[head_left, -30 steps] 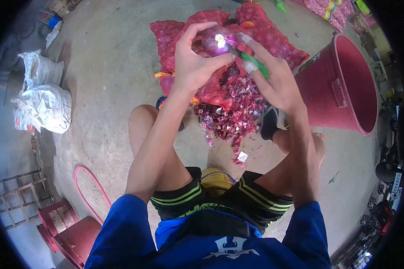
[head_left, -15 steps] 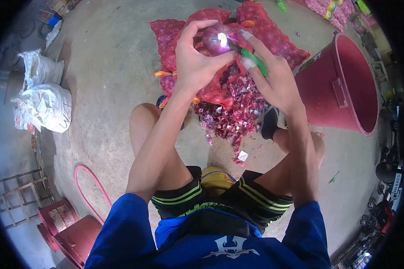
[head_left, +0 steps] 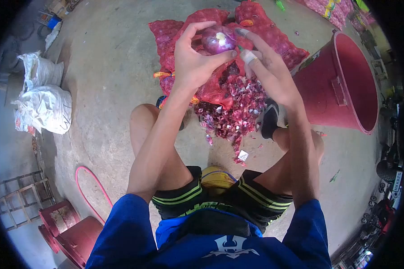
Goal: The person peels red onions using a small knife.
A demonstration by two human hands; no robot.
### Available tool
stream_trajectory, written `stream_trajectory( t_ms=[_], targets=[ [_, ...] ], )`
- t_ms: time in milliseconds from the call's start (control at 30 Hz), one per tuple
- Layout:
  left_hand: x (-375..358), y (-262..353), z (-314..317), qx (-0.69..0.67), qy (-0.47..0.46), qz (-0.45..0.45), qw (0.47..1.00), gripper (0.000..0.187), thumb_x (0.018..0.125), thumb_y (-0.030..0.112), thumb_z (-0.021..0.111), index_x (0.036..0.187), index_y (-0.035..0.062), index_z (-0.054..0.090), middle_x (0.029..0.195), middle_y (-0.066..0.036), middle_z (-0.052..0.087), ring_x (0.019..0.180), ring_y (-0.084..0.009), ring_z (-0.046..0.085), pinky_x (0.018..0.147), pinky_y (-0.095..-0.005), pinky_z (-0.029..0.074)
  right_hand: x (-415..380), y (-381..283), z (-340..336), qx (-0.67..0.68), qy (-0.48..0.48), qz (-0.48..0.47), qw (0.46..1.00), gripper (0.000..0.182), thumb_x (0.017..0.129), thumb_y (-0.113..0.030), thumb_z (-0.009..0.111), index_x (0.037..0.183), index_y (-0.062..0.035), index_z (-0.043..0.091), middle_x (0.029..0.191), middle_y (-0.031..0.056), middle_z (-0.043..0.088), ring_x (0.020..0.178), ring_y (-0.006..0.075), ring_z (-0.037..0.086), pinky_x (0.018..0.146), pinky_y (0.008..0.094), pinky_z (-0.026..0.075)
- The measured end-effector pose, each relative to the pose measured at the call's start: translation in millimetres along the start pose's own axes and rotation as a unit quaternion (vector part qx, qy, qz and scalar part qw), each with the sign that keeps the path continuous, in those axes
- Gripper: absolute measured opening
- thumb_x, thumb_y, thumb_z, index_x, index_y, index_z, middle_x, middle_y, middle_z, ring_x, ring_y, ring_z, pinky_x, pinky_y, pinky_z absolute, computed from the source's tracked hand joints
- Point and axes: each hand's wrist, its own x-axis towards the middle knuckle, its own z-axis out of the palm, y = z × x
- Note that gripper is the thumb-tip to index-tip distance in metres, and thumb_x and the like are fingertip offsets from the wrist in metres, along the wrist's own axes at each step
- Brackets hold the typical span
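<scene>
Between the thumb and fingers of my left hand [head_left: 195, 62], a red onion [head_left: 219, 39] is held up, its pale cut end facing me. Close beside it on the right, my right hand [head_left: 270, 71] is closed around a small green-handled knife, mostly hidden by the fingers now. White wraps cover the thumb and a fingertip of that hand. Below both hands, a heap of loose onion skins [head_left: 238, 119] spreads over the floor between my feet. Red mesh sacks of onions [head_left: 280, 45] lie just beyond.
A large red tub [head_left: 318, 92] stands tilted at the right. White sacks [head_left: 45, 107] sit at the left, with red buckets [head_left: 78, 237] and a pink hose [head_left: 87, 168] lower down. I sit on a yellow seat [head_left: 216, 177]. Wheeled items line the right edge.
The onion has turned slightly in my left hand. My right hand has rotated, so the green handle that showed clearly before is now mostly out of sight.
</scene>
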Motion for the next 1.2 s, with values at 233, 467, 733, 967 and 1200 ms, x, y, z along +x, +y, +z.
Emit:
stream_trajectory(
  t_ms=[233, 467, 733, 967, 1200],
  targets=[
    [-4.1, 13.5, -0.2, 0.006, -0.049, -0.004, 0.999, 0.074, 0.07, -0.002, 0.1, 0.136, 0.0054, 0.068, 0.126, -0.006, 0.072, 0.115, -0.0164, 0.07, 0.099, -0.0336, 0.062, 9.4, 18.7, 0.2, -0.162, 0.044, -0.185, 0.968, 0.05, 0.114, -0.02, 0.058, 0.162, -0.0071, 0.054, 0.078, 0.0071, 0.066, 0.061, 0.015, 0.062, 0.062, 0.0349, 0.051],
    [-4.5, 17.0, -0.9, -0.131, -0.109, 0.001, 0.985, 0.076, 0.075, -0.009, 0.095, 0.142, 0.0034, 0.061, 0.13, -0.011, 0.069, 0.12, -0.0192, 0.07, 0.103, -0.0355, 0.063, 21.5, 35.5, -31.5, 0.133, 0.042, 0.218, 0.966, 0.053, 0.118, -0.032, 0.049, 0.166, -0.0094, 0.049, 0.082, 0.0001, 0.065, 0.067, 0.0078, 0.054, 0.062, 0.0249, 0.043],
    [0.1, 11.9, -6.0, -0.095, -0.048, -0.025, 0.994, 0.075, 0.075, -0.008, 0.096, 0.141, 0.0033, 0.061, 0.129, -0.011, 0.069, 0.119, -0.0182, 0.072, 0.101, -0.0337, 0.063, -1.1, 0.2, -3.3, -0.116, 0.021, -0.127, 0.985, 0.058, 0.108, -0.019, 0.063, 0.163, -0.0035, 0.05, 0.083, 0.0188, 0.072, 0.072, 0.0253, 0.072, 0.073, 0.0414, 0.056],
    [0.8, 6.9, -11.2, -0.049, -0.058, 0.002, 0.997, 0.076, 0.073, -0.004, 0.099, 0.139, 0.0033, 0.062, 0.127, -0.009, 0.07, 0.115, -0.0166, 0.071, 0.102, -0.0335, 0.062, 3.8, 4.0, -3.0, -0.243, 0.03, -0.184, 0.952, 0.052, 0.108, -0.018, 0.064, 0.159, -0.0103, 0.057, 0.087, 0.0254, 0.07, 0.075, 0.0441, 0.07, 0.071, 0.049, 0.055],
    [-3.5, 18.2, -8.7, -0.165, -0.068, -0.061, 0.982, 0.076, 0.08, -0.006, 0.092, 0.146, 0.0025, 0.057, 0.132, -0.011, 0.069, 0.121, -0.0206, 0.071, 0.107, -0.0365, 0.059, 17.1, 27.4, -9.1, -0.033, 0.091, -0.038, 0.995, 0.044, 0.115, -0.017, 0.056, 0.158, -0.0057, 0.061, 0.085, -0.0016, 0.06, 0.077, 0.0063, 0.054, 0.07, 0.0277, 0.048]
  ],
)
